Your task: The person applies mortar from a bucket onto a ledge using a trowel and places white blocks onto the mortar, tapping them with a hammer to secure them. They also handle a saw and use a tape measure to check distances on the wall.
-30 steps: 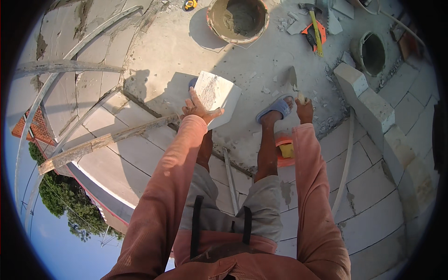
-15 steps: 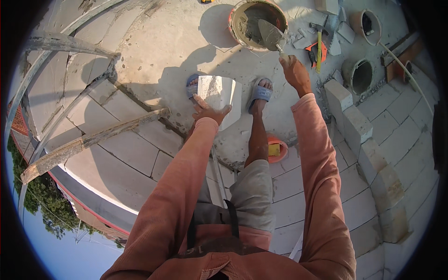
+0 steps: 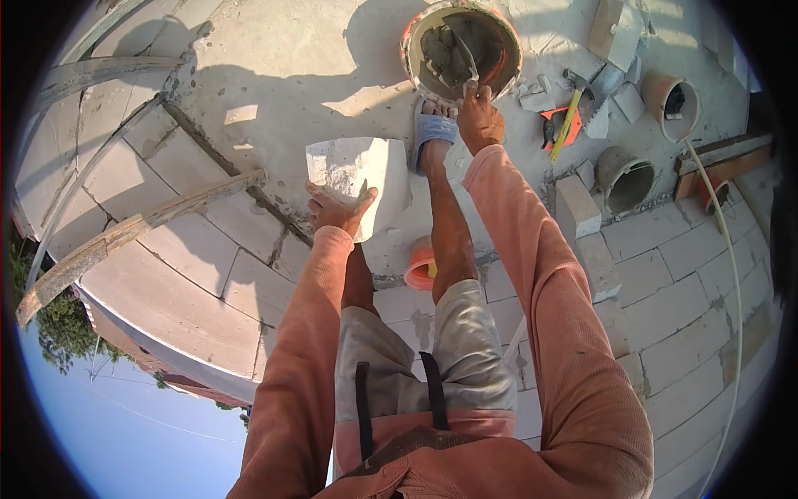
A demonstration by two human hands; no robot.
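My left hand point(image 3: 337, 209) grips a white block point(image 3: 357, 176) from below, holding it in front of my knees. My right hand point(image 3: 480, 119) is stretched forward and closed on the handle of a trowel point(image 3: 462, 58). The trowel's blade dips into the grey mortar inside a round bucket point(image 3: 413, 37) just past my blue sandal point(image 3: 434, 130). Both sleeves are salmon pink. My legs and grey shorts fill the middle of the view.
A yellow-handled hammer point(image 3: 568, 116) and block scraps lie right of the bucket. Two empty round pots point(image 3: 672, 101) point(image 3: 623, 176) stand further right. A low row of white blocks point(image 3: 582, 229) runs on the right. An orange bowl point(image 3: 420, 264) sits by my leg. The roof edge point(image 3: 158, 333) drops off at left.
My right hand has carried the trowel forward from beside my foot into the mortar bucket. The left hand keeps hold of the white block, and my view has tipped forward.
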